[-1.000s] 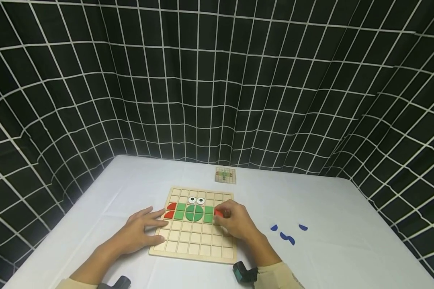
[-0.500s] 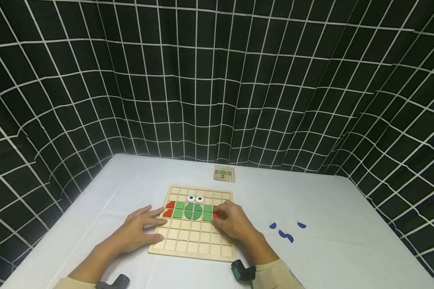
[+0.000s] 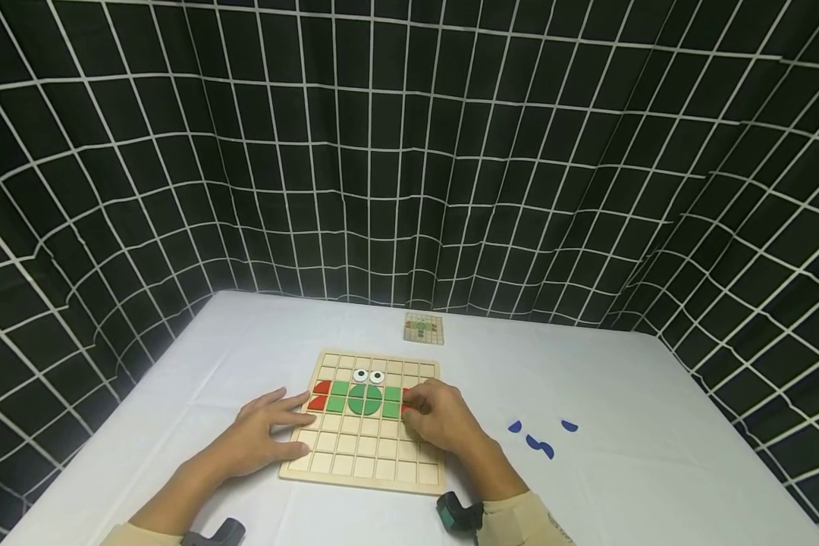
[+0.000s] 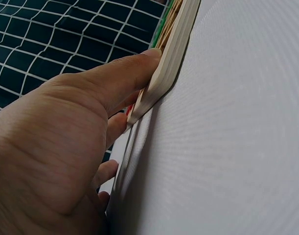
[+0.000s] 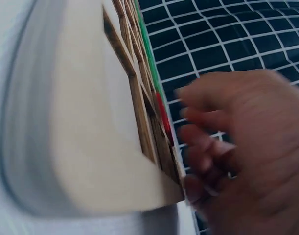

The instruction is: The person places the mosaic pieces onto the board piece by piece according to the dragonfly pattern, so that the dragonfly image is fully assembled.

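Observation:
A wooden grid board (image 3: pixel 355 479) lies on the white table, bearing red, green and eye-marked tiles. My left hand (image 3: pixel 262 436) rests at its left edge, fingers spread; in the left wrist view the thumb (image 4: pixel 134 68) touches the rim. Bent fingers of my right hand (image 3: pixel 444 417) hover over the red tiles (image 3: pixel 406 412) at the board's right side, partly covering them. In the right wrist view a red tile (image 5: pixel 164 117) sits in the board, apart from the blurred, loosely curled right hand (image 5: pixel 242 127). Green quarter pieces (image 3: pixel 365 400) form a circle mid-board.
Several blue curved pieces (image 3: pixel 569 426) are scattered on the table to the right. Behind the board lies a small pattern card (image 3: pixel 423 328) with a similar figure. A black curtain with white grid lines (image 3: pixel 409 152) surrounds the table.
The red tile pinched by my right hand a second ago has gone down onto the board's right side. Its thumb and fingers have since eased apart slightly. The left hand stays put.

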Motion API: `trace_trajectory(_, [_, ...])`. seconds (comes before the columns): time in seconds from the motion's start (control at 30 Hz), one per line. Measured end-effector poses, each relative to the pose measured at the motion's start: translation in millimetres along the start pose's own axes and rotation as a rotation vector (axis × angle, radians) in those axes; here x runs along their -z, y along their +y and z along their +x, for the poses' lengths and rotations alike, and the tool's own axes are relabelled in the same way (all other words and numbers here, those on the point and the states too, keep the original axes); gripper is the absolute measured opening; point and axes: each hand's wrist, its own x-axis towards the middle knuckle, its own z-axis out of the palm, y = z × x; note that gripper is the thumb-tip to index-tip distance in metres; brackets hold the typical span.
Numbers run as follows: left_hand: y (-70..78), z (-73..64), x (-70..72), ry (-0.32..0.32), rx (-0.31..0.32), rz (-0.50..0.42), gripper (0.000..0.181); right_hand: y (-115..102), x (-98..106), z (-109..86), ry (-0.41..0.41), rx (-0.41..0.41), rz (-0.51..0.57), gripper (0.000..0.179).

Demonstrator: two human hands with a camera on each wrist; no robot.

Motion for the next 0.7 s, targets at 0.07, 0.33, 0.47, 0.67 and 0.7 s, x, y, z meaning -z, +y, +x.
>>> trace_trajectory(0.07, [-0.1,0.1,0.2,-0.004,0.002,-0.004,0.049,-2.5,5.1,0.6,0.027,0.002,0.032,0.018])
trace_trajectory(0.33, [-0.1,0.1,1.1,-0.001,0.005,0.000,0.048,-19.1,41.3,-1.7,0.135,-0.018,0.064,0.020])
trace_trajectory(0.47, [-0.4,-0.3,1.1,-0.004,0.004,-0.008,0.048,-22.0,61.6,-6.8,0.186,0.045,0.050,0.021])
trace_trajectory(0.67, [-1.7,-0.2,-0.4,-0.004,0.001,-0.011,0.048,-17.1,89.1,-20.6,0.258,0.095,0.030,0.025])
trace_trajectory(0.7, [-1.8,0.0,-0.6,-0.007,0.000,-0.011,0.049,-14.9,93.0,-23.3,0.265,0.098,0.027,0.026])
